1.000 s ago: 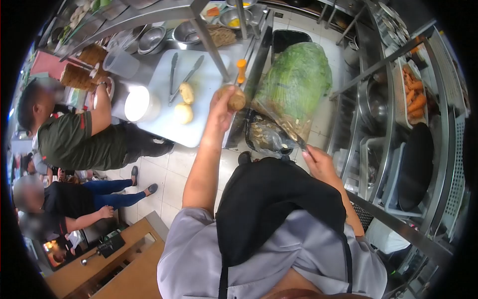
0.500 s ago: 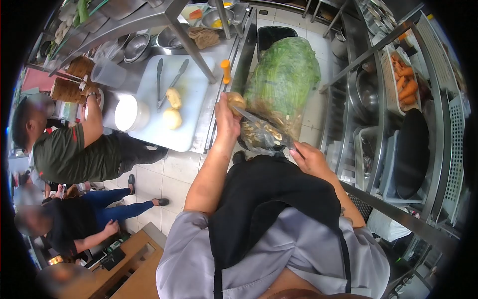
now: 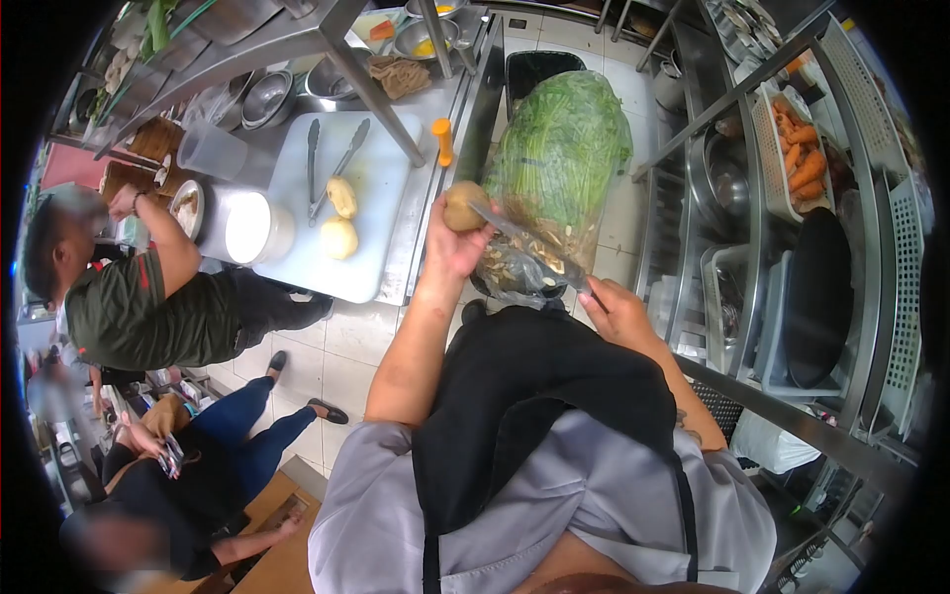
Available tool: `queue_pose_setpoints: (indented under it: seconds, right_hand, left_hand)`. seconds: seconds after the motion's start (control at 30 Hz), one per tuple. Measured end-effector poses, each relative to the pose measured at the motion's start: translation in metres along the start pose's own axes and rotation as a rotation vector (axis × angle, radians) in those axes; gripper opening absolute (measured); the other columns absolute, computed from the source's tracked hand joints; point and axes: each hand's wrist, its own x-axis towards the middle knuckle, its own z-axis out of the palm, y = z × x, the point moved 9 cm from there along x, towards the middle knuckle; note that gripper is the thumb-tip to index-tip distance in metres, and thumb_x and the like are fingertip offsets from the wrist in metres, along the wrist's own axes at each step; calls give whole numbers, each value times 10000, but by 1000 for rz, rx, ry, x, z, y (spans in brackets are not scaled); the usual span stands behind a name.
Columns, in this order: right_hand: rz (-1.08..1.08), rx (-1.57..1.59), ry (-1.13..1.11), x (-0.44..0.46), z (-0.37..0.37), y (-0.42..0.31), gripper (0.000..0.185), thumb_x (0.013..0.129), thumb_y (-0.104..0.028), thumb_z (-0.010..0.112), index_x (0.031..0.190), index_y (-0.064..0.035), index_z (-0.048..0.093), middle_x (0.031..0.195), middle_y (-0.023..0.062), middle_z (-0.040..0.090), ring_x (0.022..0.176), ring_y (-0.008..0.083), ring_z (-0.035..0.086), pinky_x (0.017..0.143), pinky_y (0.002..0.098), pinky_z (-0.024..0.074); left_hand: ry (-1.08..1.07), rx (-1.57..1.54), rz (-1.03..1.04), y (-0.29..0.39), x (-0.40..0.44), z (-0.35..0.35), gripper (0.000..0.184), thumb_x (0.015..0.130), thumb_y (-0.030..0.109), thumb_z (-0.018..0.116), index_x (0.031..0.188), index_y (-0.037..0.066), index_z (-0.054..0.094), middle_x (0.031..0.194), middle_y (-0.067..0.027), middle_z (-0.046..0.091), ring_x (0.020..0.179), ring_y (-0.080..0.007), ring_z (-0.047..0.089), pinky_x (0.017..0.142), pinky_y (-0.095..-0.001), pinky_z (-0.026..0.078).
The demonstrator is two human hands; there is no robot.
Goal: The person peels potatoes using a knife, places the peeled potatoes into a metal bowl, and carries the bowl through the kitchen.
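My left hand [image 3: 455, 243] holds a brown unpeeled potato [image 3: 463, 206] beside the counter edge. A knife [image 3: 529, 241] is gripped by its handle in my right hand [image 3: 621, 315], its blade tip against the potato. Under the blade, peelings [image 3: 515, 274] lie in a black bin lined with plastic. Two peeled potatoes, one upper [image 3: 341, 197] and one lower [image 3: 338, 239], rest on the white cutting board [image 3: 381, 213] near metal tongs [image 3: 315, 163]. An orange-handled tool [image 3: 443, 142] stands at the counter edge.
Bagged leafy greens [image 3: 564, 139] stand beyond the bin. A white container [image 3: 257, 228] sits at the board's left. Metal shelves with a basket of carrots [image 3: 804, 163] line the right. One co-worker [image 3: 148, 297] stands at the left counter; another person [image 3: 178, 485] is below.
The knife has swung up from low beside the bin to the potato. My left hand and the view have shifted slightly. The person at lower left has moved closer, holding something.
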Motion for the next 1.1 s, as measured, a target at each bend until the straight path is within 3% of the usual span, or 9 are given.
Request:
queue_pose_setpoints:
  seconds: [0.13, 0.23, 0.43, 0.63, 0.73, 0.83, 0.93, 1.1]
  right_hand:
    - [-71, -109, 10, -3, 3, -8, 326, 955, -214, 644, 1171, 28, 617, 923, 202, 651, 836, 382, 653, 721, 428, 526]
    - [-77, -133, 5, -2, 5, -11, 329, 950, -222, 651, 1169, 22, 619, 928, 198, 652, 830, 379, 654, 707, 428, 528]
    - [-78, -127, 12, -3, 5, -10, 333, 949, -229, 651, 1169, 19, 620, 930, 190, 653, 830, 381, 655, 703, 432, 530]
    - [-7, -192, 36, -3, 3, -6, 330, 956, -244, 640, 1154, 20, 625, 939, 194, 658, 842, 386, 655, 708, 440, 532]
    - [29, -195, 78, 0, 1, 3, 319, 963, -239, 628, 1150, 19, 623, 952, 195, 663, 855, 389, 655, 716, 441, 535]
    - [-44, -143, 62, 2, 1, -8, 311, 969, -233, 618, 1152, 18, 619, 958, 200, 663, 867, 394, 653, 722, 441, 533]
    - [-86, -129, 37, 2, 7, -14, 304, 972, -234, 613, 1150, 13, 617, 954, 206, 660, 869, 397, 651, 719, 445, 529]
    - [-65, -137, 6, 6, 11, -10, 293, 976, -233, 603, 1135, 12, 615, 927, 211, 653, 839, 405, 641, 699, 464, 515]
  left_hand:
    - [78, -87, -74, -2, -12, 9, 600, 994, 507, 387, 1219, -35, 512, 1075, -226, 620, 929, -335, 631, 782, -421, 540]
    - [-1, -34, -59, -8, -1, 1, 593, 994, 510, 383, 1201, -29, 516, 1089, -227, 609, 911, -334, 621, 762, -435, 526]
    - [131, 13, 18, -18, 4, -8, 558, 1009, 503, 322, 1163, 5, 523, 1061, -197, 589, 871, -315, 580, 747, -426, 488]
    - [232, -66, 129, -18, -3, -6, 424, 1011, 426, 411, 1180, 49, 511, 1119, -149, 574, 962, -293, 566, 837, -442, 495]
    - [252, -86, 67, -30, -17, 5, 404, 1007, 408, 443, 1194, 54, 497, 1125, -134, 565, 1001, -283, 556, 873, -446, 492]
    - [287, -84, 90, -35, -7, -6, 453, 1019, 495, 409, 1181, 85, 514, 1086, -118, 588, 985, -299, 569, 783, -418, 505]
    - [289, -45, -29, -39, -3, -15, 460, 1022, 499, 400, 1179, 86, 525, 1064, -123, 598, 935, -299, 581, 744, -413, 506]
    - [249, -14, 68, -37, -1, -13, 482, 1021, 498, 368, 1204, 71, 496, 1091, -138, 576, 914, -303, 575, 772, -415, 502]
